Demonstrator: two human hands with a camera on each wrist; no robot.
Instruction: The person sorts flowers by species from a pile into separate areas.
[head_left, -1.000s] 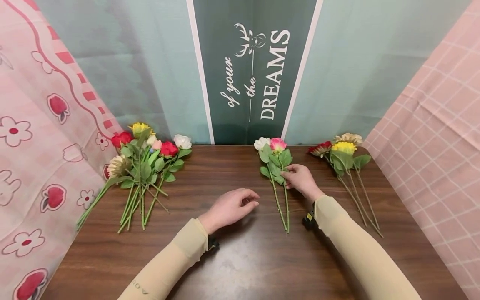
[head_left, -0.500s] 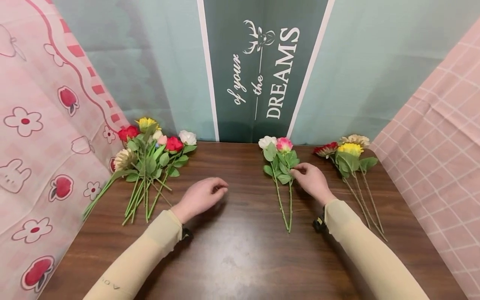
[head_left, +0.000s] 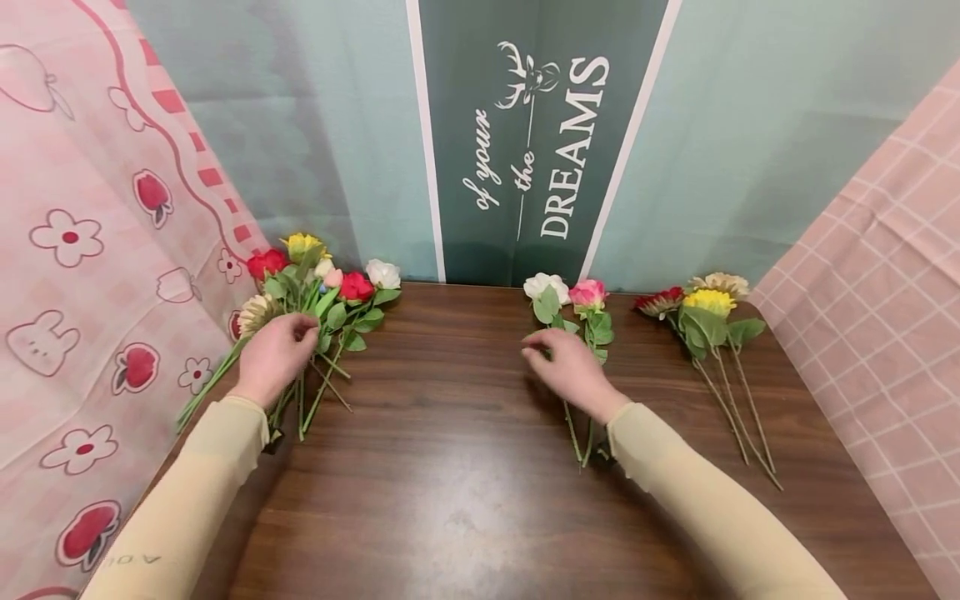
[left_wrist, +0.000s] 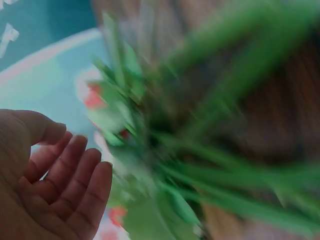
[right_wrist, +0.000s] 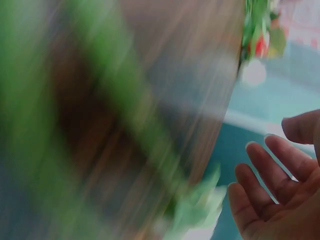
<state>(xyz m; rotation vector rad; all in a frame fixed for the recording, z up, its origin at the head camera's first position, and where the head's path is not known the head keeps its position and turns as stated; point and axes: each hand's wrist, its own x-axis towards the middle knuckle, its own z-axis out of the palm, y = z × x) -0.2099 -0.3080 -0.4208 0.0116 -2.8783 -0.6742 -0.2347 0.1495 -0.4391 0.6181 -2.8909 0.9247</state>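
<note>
My left hand hovers over the pile of artificial flowers at the left, its fingers loosely bent with nothing in them. Under and around it lie a cream flower, a red flower, a yellow flower and a white rose. Green stems, blurred, cross the left wrist view. At the middle, my right hand is above two stems, a white rose and a pink rose, hiding part of their leaves. In the right wrist view its fingers are relaxed and hold nothing.
Three more flowers lie at the right: a dark red one, a yellow one and a beige one. All rest on a brown wooden table, with a green printed curtain behind and pink cloths at the sides.
My left hand has moved left from the table's middle to over the left pile. The right hand has left the pink rose's leaves and shifted left; the two roses' heads now stand slightly farther apart.
</note>
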